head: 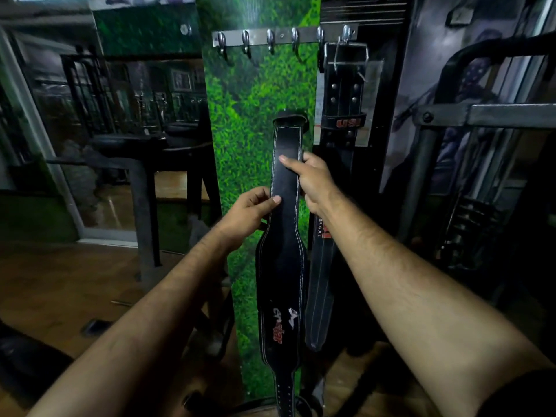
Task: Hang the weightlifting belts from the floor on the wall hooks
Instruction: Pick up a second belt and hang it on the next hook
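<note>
A tall panel printed with green foliage (240, 121) filled the middle of the view, and a metal hook rail (282, 37) ran across its top. At the rail's right end one black belt (341, 121) already hung by its wire buckle from the last hook (346, 33), dropping well down the panel's right edge. The other hooks on the rail stood bare.

In front of the panel the person held a second black belt (284, 266), stitched in white, upright and lengthwise, its looped top end (290, 118) raised but well below the rail and its tail reaching down toward the floor. The right hand (313, 179) gripped the strap's right edge, thumb laid across its face. The left hand (249, 210) pinched the left edge lower down, thumb on the front.

By the look of it, the step in hand was the carrying up of this belt to a hook. The next move would call for lifting the top end higher and slipping its loop or buckle over a free hook, likely the one (320, 34) beside the hung belt.
</note>
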`<state>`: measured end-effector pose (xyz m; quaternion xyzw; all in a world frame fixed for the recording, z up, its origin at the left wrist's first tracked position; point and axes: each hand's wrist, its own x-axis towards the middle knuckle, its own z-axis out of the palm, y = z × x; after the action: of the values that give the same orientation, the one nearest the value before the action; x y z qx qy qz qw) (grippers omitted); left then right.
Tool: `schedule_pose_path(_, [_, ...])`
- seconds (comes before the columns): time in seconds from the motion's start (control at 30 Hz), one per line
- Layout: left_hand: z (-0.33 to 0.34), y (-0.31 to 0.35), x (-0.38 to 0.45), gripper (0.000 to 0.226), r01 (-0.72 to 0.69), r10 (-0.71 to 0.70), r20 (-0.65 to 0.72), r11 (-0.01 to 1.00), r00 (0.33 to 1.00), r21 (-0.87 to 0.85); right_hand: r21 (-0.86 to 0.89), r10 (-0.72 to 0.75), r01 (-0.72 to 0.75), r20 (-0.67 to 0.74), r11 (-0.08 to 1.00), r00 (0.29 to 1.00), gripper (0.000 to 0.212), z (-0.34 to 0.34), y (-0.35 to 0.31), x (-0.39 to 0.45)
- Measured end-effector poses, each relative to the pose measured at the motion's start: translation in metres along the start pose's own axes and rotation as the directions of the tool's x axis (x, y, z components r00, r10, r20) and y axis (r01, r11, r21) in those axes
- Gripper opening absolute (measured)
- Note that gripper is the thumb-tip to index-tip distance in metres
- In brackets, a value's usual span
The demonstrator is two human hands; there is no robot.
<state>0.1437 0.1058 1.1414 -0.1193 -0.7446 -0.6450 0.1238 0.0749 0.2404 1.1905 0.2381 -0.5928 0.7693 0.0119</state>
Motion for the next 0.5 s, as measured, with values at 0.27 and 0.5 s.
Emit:
schedule_pose_path(0.27, [-0.018, 0.0, 0.023, 0.015, -0.053, 0.054, -0.019, 0.997, 0.998, 0.057, 0.001, -0.138, 0.138, -0.047, 0.99, 0.989, 0.004, 0.029, -0.003, 0.012])
schedule_pose_path(0.5, [-0.036, 0.015, 0.05, 0.021, -0.14, 0.147, -0.102, 0.988, 0.984, 0.065, 0.009, -0.158, 0.158, 0.011, 0.987, 0.987, 0.009, 0.042, -0.003, 0.021])
